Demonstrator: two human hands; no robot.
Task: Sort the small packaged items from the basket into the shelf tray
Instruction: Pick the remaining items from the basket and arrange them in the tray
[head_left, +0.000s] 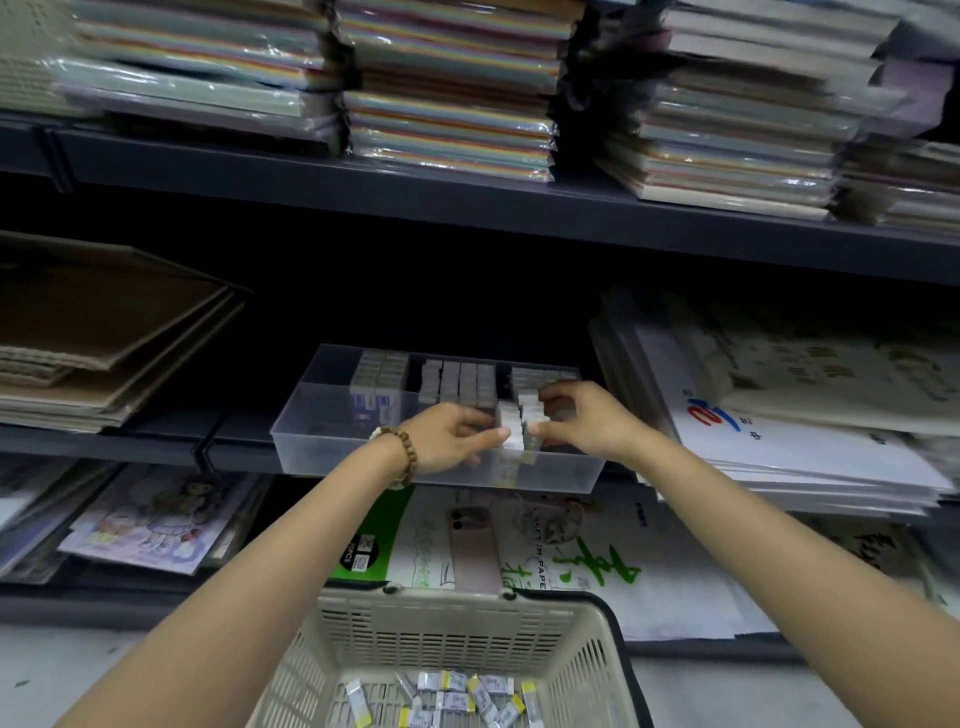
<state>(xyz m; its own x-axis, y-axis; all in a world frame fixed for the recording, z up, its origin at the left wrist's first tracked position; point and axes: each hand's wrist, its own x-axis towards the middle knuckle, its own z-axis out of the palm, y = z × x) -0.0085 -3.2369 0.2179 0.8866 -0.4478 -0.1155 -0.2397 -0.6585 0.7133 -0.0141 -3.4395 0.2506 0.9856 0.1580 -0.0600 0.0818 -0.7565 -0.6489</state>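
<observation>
A clear plastic shelf tray (311, 441) sits on the middle shelf, holding rows of small grey-white packaged items (457, 384). Both hands reach into its right half. My left hand (447, 439), with a wooden bead bracelet on the wrist, pinches one side of a short stack of small packets (511, 426). My right hand (582, 418) grips the same stack from the other side. Below, a beige plastic basket (447, 629) stands on the floor with several loose small packets (457, 699) on its bottom.
Brown cardboard sheets (104, 332) lie left of the tray and white paper packs (779, 431) lie right. Stacks of coloured paper (452, 93) fill the upper shelf. Sketch paper packs (519, 545) and picture books (156, 519) lie on the bottom shelf behind the basket.
</observation>
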